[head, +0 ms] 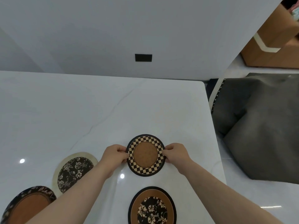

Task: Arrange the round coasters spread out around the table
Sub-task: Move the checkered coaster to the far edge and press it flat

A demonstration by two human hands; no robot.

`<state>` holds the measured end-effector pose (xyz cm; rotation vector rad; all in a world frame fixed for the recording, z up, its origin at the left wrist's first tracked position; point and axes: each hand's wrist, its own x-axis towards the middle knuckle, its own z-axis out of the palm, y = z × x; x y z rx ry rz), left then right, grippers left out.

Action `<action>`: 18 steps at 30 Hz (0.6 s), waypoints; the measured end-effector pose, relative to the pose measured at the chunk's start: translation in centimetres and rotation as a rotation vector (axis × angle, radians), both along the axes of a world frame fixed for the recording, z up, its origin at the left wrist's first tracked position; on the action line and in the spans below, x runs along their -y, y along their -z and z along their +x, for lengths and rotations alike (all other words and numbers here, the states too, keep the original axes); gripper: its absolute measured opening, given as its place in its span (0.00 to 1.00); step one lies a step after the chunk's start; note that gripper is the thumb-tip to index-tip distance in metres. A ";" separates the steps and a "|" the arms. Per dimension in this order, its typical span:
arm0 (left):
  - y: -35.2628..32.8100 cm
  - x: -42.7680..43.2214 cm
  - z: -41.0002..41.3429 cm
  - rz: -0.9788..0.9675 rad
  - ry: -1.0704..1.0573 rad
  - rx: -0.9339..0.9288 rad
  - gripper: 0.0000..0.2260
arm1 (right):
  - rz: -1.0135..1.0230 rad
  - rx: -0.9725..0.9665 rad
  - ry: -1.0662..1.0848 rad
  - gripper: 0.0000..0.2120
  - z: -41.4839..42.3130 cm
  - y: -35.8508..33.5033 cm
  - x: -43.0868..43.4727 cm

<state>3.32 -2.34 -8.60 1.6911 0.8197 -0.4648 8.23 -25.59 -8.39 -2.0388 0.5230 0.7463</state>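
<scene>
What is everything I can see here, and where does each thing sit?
White marble-look table: one, fills the middle.
Round checkered coaster with cork centre: one, black and tan, table middle, held at both sides.
Round cream-rimmed dark floral coaster: one, left.
Round floral-rimmed brown coaster: one, bottom left, partly hidden.
Round black-rimmed brown floral coaster: one, bottom centre.
Grey upholstered chair: one, right.
Black wall plate: one, back wall.
Left hand, right hand: fingers pinching the checkered coaster.

White marble-look table (80, 110) seen, faintly veined. Four round coasters laid flat on it: checkered (146, 155), cream-rimmed floral (74, 171), brown floral (152, 206), brown-centred one (27, 204) partly hidden by arm.
</scene>
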 end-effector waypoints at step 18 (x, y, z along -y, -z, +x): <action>-1.6 2.2 6.8 0.007 0.004 0.190 0.04 | 0.080 0.149 0.131 0.02 5.0 -1.8 3.0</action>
